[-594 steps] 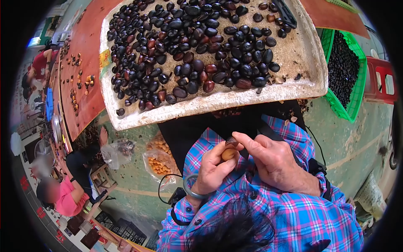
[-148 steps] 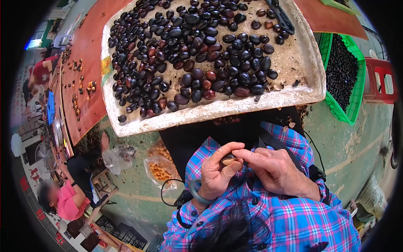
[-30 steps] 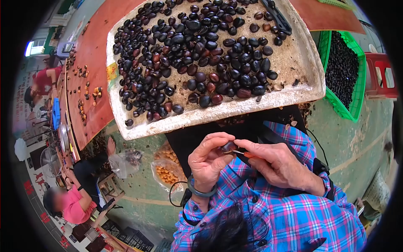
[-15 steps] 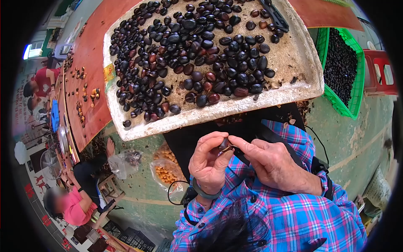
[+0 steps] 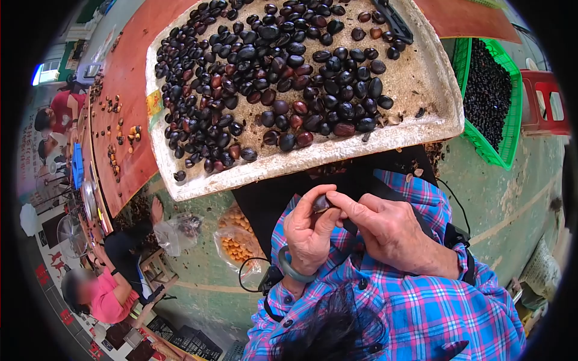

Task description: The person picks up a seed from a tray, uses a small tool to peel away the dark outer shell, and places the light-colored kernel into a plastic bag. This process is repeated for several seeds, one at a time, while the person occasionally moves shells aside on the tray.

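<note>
Head view looks down on two hands meeting over a plaid lap. Left hand point(image 5: 308, 231), a jade bangle point(image 5: 292, 272) on its wrist, pinches a dark chestnut point(image 5: 321, 203) between thumb and fingertips. Right hand point(image 5: 385, 231) presses its fingertips onto that same chestnut, fingers curled tight. Just beyond them lies a pale tray point(image 5: 421, 90) heaped with dark chestnuts, on a red worktop point(image 5: 123, 90). A green basket point(image 5: 510, 126) stands at the right.

**No legible text**

Nothing can be read. A yellow label point(image 5: 152, 102) sits on the tray's point(image 5: 421, 84) edge at nine o'clock, its print too small to make out. Red marks on the floor point(image 5: 57, 265) at eight o'clock are blurred beyond reading.
</note>
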Tool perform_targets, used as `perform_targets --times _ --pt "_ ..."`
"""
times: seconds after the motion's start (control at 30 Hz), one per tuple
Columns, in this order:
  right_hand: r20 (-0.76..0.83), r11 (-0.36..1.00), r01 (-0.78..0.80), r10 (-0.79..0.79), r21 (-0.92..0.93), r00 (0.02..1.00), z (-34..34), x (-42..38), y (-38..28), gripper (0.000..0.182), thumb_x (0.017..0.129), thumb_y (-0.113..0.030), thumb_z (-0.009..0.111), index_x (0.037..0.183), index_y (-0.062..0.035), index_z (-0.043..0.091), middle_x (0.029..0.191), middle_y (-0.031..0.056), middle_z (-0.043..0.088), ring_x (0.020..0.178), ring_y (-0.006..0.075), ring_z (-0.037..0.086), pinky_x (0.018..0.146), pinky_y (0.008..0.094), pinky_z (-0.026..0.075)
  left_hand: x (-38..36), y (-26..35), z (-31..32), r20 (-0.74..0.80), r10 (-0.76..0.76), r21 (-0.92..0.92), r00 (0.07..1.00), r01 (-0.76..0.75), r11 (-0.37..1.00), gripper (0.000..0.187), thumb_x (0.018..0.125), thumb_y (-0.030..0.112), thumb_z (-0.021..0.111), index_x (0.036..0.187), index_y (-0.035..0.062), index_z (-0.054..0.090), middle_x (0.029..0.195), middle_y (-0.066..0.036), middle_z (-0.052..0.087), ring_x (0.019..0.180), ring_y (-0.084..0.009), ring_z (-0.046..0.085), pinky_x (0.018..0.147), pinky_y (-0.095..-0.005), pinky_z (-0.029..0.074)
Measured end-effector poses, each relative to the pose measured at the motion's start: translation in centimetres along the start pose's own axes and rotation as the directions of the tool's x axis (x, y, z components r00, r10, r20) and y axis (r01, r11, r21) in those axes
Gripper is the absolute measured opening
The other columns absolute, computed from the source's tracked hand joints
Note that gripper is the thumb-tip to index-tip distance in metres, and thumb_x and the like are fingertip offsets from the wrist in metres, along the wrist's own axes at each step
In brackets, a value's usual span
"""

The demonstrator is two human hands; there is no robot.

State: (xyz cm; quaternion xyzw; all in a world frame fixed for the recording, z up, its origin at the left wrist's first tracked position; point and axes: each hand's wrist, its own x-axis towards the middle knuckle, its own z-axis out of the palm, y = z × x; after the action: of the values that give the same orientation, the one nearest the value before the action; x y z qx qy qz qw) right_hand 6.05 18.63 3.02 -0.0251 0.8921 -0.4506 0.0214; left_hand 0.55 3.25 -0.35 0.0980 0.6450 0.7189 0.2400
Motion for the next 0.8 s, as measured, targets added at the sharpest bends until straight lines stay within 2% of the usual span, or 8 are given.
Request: perform_targets --times 0.13,0.33,0.4,0.43,0.5,0.63,0.7,0.8 --pt "0.021 1.0 -0.006 0.007 -0.03 1.0 -0.3 0.0 -0.2 0.067 0.069 -0.002 0.058 0.132 -0.0151 0.04 0.071 0.0067 0.048 0.06 0.0235 0.054 0.046 0.0341 0.045 0.0 -0.1 -0.3 0.036 0.025 0.008 0.999 -0.026 1.0 0.033 0.088 0.017 0.059 0.114 -0.0022 0.052 0.075 -0.003 0.061 0.066 -0.0066 0.055 0.059 -0.0193 0.045" --pt "0.12 0.992 0.021 -0.006 -0.124 0.993 -0.5 -0.2 -0.4 0.067 0.07 -0.004 0.058 0.133 -0.0161 0.039 0.074 0.0064 0.049 0.062 0.0232 0.056 0.048 0.0346 0.047 -0.4 1.1 -1.0 0.133 -0.072 0.171 0.988 0.049 0.984 0.029 0.088 0.016 0.056 0.11 -0.0022 0.052 0.072 -0.003 0.059 0.062 -0.0071 0.053 0.055 -0.0202 0.043" --pt "0.175 0.99 0.023 0.001 -0.139 0.985 -0.5 -0.4 -0.5 0.065 0.071 -0.005 0.058 0.132 -0.0153 0.038 0.075 0.0072 0.05 0.063 0.0244 0.057 0.049 0.0357 0.047 -0.7 1.4 -1.4 0.189 -0.203 0.133 0.961 0.179 0.975 0.03 0.089 0.019 0.056 0.107 -0.004 0.05 0.077 -0.003 0.057 0.065 -0.0071 0.05 0.059 -0.0198 0.041" --pt "0.177 0.99 0.024 0.0 -0.136 0.984 -0.5 -0.4 -0.5 0.065 0.071 -0.005 0.058 0.132 -0.0153 0.038 0.075 0.0072 0.05 0.063 0.0244 0.057 0.049 0.0357 0.047 -0.8 1.4 -1.6 0.187 -0.204 0.133 0.961 0.181 0.974 0.03 0.089 0.019 0.056 0.107 -0.004 0.05 0.077 -0.003 0.057 0.065 -0.0071 0.05 0.059 -0.0198 0.041" --pt "0.209 0.988 0.039 -0.008 -0.146 0.978 -0.5 -0.5 -0.6 0.064 0.072 -0.007 0.058 0.132 -0.015 0.037 0.076 0.0079 0.05 0.064 0.0251 0.058 0.049 0.036 0.048 -0.8 1.4 -2.2 0.338 -0.259 0.08 0.905 0.246 0.966 0.03 0.089 0.022 0.056 0.107 -0.0023 0.05 0.077 -0.003 0.057 0.068 -0.0068 0.05 0.061 -0.02 0.041" --pt "0.264 0.989 0.056 -0.018 -0.137 0.964 -0.5 -0.5 -0.6 0.061 0.073 -0.008 0.058 0.13 -0.015 0.04 0.077 0.0081 0.051 0.065 0.025 0.058 0.049 0.0364 0.048 -0.8 1.5 -3.1 0.405 -0.299 0.117 0.864 0.276 0.954 0.016 0.087 0.011 0.054 0.097 -0.001 0.055 0.071 -0.004 0.057 0.064 -0.0101 0.053 0.058 -0.0233 0.042" --pt "0.244 0.991 0.053 -0.022 -0.122 0.97 -0.5 -0.3 -0.4 0.057 0.073 -0.008 0.059 0.128 -0.0141 0.043 0.078 0.0082 0.053 0.064 0.0257 0.059 0.049 0.0368 0.048 -1.1 1.3 -2.6 0.665 -0.291 0.3 0.688 0.11 0.947 0.013 0.084 0.01 0.057 0.091 -0.0017 0.057 0.071 -0.004 0.056 0.064 -0.011 0.052 0.058 -0.0244 0.042" --pt "0.21 0.999 0.033 -0.029 -0.016 0.977 -0.3 -0.3 -0.3 0.053 0.072 -0.005 0.058 0.123 -0.0118 0.047 0.076 0.0091 0.054 0.061 0.0274 0.059 0.05 0.0369 0.048 -0.1 2.0 -3.5 0.601 -0.241 0.194 0.762 0.154 0.969 0.014 0.081 0.01 0.059 0.089 -0.0023 0.058 0.073 -0.004 0.057 0.063 -0.0113 0.051 0.059 -0.0253 0.042"
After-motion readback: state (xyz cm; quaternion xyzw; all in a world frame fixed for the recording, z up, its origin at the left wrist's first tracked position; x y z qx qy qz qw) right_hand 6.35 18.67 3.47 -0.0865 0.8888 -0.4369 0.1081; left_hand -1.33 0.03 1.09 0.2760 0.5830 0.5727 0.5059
